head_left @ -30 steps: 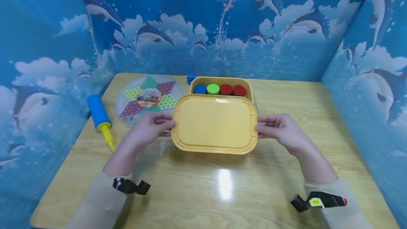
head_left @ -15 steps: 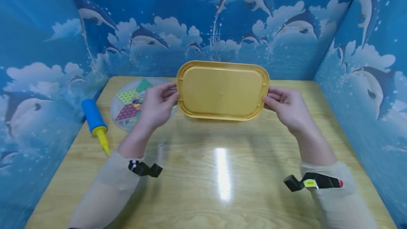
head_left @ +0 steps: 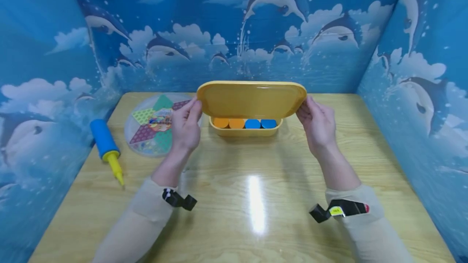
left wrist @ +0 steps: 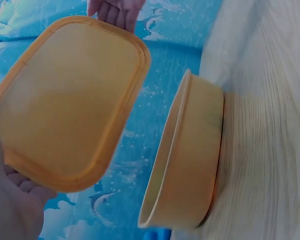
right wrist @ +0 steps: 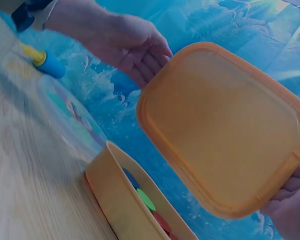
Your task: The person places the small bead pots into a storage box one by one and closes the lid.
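Observation:
A yellow plastic lid (head_left: 252,100) is held up and tilted, apart from the yellow box (head_left: 248,132) on the table. My left hand (head_left: 186,129) pinches its left end between thumb and fingers. At the opposite end, my right hand (head_left: 319,127) grips the rim. Below the lid in the head view, orange round caps (head_left: 236,123) and blue round caps (head_left: 252,123) show inside the box, while the back row is hidden. From the right wrist, a green cap (right wrist: 146,199) and a red cap (right wrist: 161,221) are visible in the box too.
Left of the box lies a clear round case (head_left: 146,149) with a coloured star pattern. A blue and yellow hand pump (head_left: 105,141) lies near the table's left edge. Dolphin-printed curtains (head_left: 234,31) enclose the back and sides of the wooden table (head_left: 234,214).
Both hands have raised the lid from in front of the box to above it, then tilted it. The box's front row of caps, previously covered, now shows beneath the lid.

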